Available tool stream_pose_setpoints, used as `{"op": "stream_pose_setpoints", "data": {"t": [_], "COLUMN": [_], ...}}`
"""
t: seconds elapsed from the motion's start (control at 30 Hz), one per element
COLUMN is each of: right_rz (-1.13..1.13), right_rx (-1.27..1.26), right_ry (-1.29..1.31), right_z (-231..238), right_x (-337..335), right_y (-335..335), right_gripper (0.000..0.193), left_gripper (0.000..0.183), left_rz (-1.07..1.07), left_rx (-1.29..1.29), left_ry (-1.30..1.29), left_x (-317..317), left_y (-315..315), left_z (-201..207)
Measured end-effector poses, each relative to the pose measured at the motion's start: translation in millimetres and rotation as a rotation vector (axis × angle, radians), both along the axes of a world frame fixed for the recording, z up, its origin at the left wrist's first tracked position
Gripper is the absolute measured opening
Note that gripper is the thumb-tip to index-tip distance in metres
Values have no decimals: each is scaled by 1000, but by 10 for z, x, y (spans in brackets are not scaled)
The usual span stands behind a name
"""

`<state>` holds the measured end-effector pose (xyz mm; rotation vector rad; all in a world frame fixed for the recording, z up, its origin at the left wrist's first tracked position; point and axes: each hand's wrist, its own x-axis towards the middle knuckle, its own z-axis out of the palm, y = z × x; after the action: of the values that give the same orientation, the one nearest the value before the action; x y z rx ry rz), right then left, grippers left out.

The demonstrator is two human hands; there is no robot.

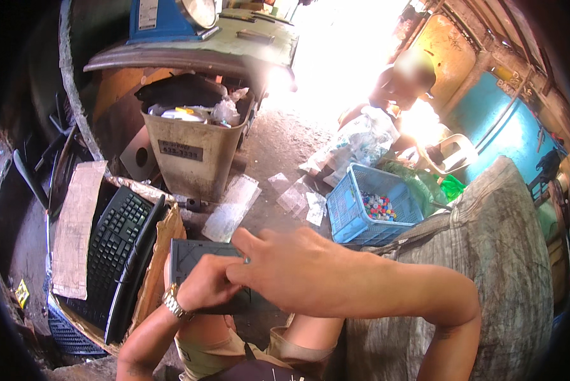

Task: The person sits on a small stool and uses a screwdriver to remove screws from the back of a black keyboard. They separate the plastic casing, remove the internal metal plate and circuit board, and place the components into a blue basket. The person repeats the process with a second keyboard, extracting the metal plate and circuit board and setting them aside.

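Across my lap lies a flat black plastic panel (196, 248) with moulded ridges, much of it hidden under my hands. My left hand (210, 282), a metal-band watch on its wrist, rests over the panel with its fingers curled in toward the other hand. From the right, my right hand (288, 261) reaches across and meets the left fingertips above the panel. Its fingers are pinched together, and a small bit of something shows at their tips, too little to name. Left of my knees, black keyboards (121, 228) stand in an open cardboard box (161, 247).
A blue crate (348, 206) holds colourful bottle caps. Beside it leans a bulky grey sack (488, 235). Ahead stand a full beige bin (193, 159) and a table (253, 38) with a blue scale (161, 22). Another person (393, 89) sits by plastic bags (364, 140). Flattened plastic (232, 206) litters the floor.
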<state>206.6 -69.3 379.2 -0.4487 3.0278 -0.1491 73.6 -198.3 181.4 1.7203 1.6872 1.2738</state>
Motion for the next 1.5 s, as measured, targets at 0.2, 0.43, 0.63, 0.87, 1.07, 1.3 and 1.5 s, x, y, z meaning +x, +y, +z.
{"op": "stream_pose_setpoints", "data": {"t": [0.2,0.43,0.63,0.87,1.07,1.3,1.5], "right_rz": [-177,-35,-232,-193,-135,-134,-106], "right_rx": [70,-94,-99,-396,-372,-282,-287], "right_ry": [-179,89,5,139,88,-2,23], "right_z": [32,6,24,-168,-170,-230,-292], "right_x": [32,58,-91,-491,-653,-714,-732], "right_y": [-13,-4,22,-2,-164,-220,-265], "right_gripper": [27,25,22,18,15,16,13], "left_gripper": [21,20,14,13,15,11,13], "left_rz": [66,110,323,352,304,275,319], "left_rx": [77,130,199,44,1,21,11], "left_ry": [-16,-56,56,109,-33,-62,-62], "left_x": [20,32,-26,-508,-486,-423,-412], "left_y": [36,11,-43,-510,-673,-691,-745], "left_z": [-34,-42,173,428,407,259,169]}}
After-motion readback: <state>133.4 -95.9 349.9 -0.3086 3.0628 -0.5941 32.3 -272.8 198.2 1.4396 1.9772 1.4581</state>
